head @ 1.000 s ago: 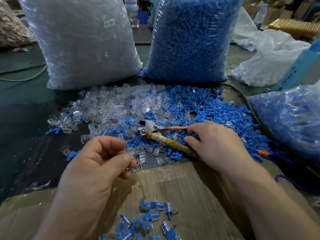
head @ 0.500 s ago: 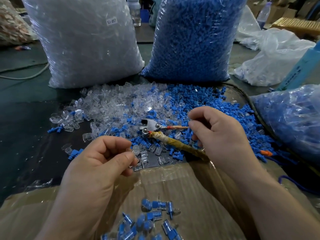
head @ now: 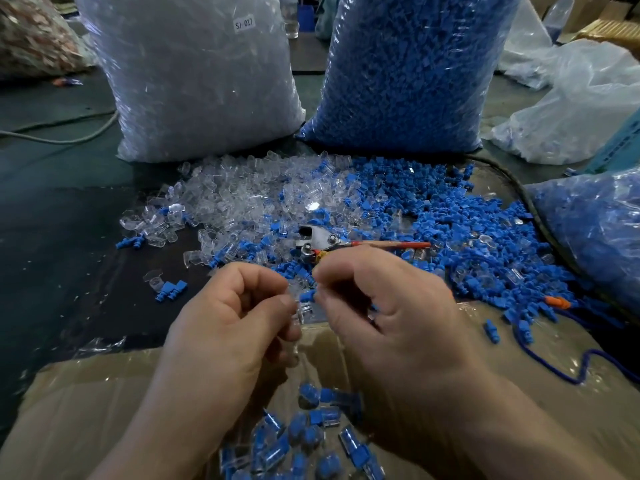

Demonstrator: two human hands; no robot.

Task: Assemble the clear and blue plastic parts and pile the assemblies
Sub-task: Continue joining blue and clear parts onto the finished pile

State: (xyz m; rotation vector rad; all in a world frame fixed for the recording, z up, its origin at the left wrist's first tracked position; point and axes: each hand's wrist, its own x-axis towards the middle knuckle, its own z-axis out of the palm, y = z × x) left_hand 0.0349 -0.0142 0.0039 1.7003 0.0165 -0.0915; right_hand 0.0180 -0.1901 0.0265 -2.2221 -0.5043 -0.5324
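Observation:
My left hand (head: 228, 327) pinches a small clear plastic part (head: 301, 311) between thumb and forefinger. My right hand (head: 391, 317) pinches a blue plastic part (head: 306, 295), its tip touching the clear part. Both hands meet above the near edge of the loose parts. Beyond them lie a heap of clear parts (head: 242, 199) and a heap of blue parts (head: 450, 223). A pile of finished blue-and-clear assemblies (head: 304, 438) lies on the cardboard (head: 86, 410) below my hands.
A pair of pliers (head: 322, 240) with an orange handle lies among the parts. A big bag of clear parts (head: 194, 74) and one of blue parts (head: 408, 71) stand at the back. Another bag of assemblies (head: 595, 233) sits right. A blue cord (head: 571, 368) trails at right.
My right hand lifted off the pliers handle with a blue part and came left to meet my left hand. The left hand stayed put with the clear part.

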